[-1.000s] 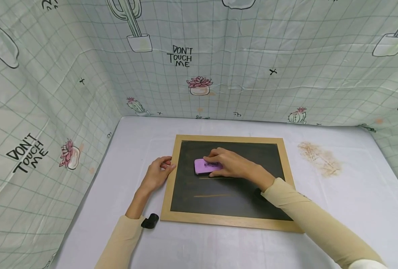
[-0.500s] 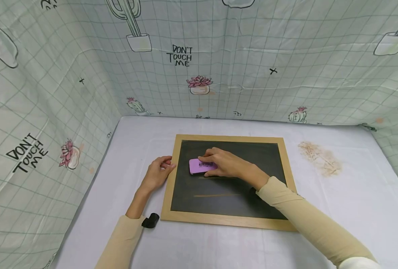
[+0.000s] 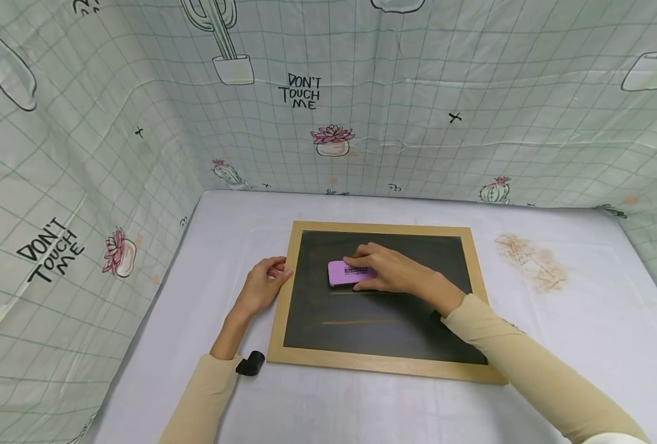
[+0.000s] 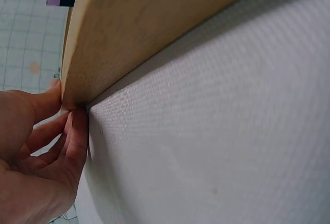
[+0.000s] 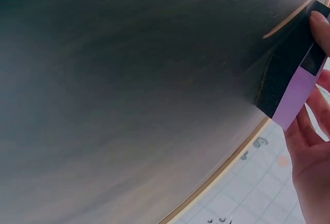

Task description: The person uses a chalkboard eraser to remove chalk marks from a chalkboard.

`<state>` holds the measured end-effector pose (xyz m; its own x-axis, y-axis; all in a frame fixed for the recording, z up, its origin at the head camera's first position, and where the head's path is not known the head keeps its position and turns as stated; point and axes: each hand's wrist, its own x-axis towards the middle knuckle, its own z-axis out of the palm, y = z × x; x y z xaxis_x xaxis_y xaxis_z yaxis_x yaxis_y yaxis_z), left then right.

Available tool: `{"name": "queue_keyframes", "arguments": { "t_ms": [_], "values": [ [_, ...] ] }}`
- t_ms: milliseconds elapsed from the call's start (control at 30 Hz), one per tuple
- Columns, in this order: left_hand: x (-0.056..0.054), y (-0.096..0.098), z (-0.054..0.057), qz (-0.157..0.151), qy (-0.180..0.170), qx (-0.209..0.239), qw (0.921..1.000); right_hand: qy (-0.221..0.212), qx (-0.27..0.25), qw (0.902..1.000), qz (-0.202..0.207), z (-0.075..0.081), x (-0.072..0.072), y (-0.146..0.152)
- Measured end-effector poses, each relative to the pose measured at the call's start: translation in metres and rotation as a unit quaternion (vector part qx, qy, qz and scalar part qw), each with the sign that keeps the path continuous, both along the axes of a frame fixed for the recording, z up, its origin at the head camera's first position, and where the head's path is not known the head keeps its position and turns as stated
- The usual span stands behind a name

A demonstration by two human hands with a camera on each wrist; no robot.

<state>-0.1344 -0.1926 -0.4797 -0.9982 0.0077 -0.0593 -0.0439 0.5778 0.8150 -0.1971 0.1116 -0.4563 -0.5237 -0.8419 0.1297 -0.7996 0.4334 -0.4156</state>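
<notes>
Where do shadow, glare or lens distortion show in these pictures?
Head: dark shadow on the board near the right hand; left wrist: shade on the cloth along the frame; right wrist: pale sheen at lower left, the board's edge slightly bowed.

Curtained booth (image 3: pixel 406 105) around white table (image 3: pixel 595 333)

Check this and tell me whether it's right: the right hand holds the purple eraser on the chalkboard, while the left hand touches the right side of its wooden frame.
Not quite: the left hand touches the left side of the wooden frame, as the head view shows. The right hand does hold the purple eraser on the chalkboard.
</notes>
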Motion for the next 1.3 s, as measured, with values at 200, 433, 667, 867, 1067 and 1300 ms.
{"name": "queue_keyframes", "arguments": {
  "t_ms": [200,433,667,867,1067,1300],
  "values": [
    [0.001,0.0,0.001,-0.002,0.0,0.002,1.0,-0.003,0.003,0.9999,-0.01,0.001,0.001,0.011],
    [0.002,0.0,0.001,-0.003,0.0,0.003,1.0,-0.009,0.004,0.9996,-0.025,0.0,0.002,0.026],
    [0.001,0.0,0.001,-0.001,-0.004,0.005,1.0,-0.015,0.001,0.9988,-0.047,-0.001,0.003,0.043],
    [0.001,0.0,0.002,-0.003,0.0,0.007,1.0,-0.009,-0.002,0.9985,-0.054,-0.001,0.005,0.057],
    [0.001,0.0,0.0,-0.001,0.0,0.004,1.0,-0.013,-0.005,0.9975,-0.07,-0.002,0.008,0.072],
    [-0.001,0.001,0.0,0.017,-0.005,0.006,0.9998,0.003,-0.011,0.9967,-0.081,-0.004,0.012,0.088]
  ]
}}
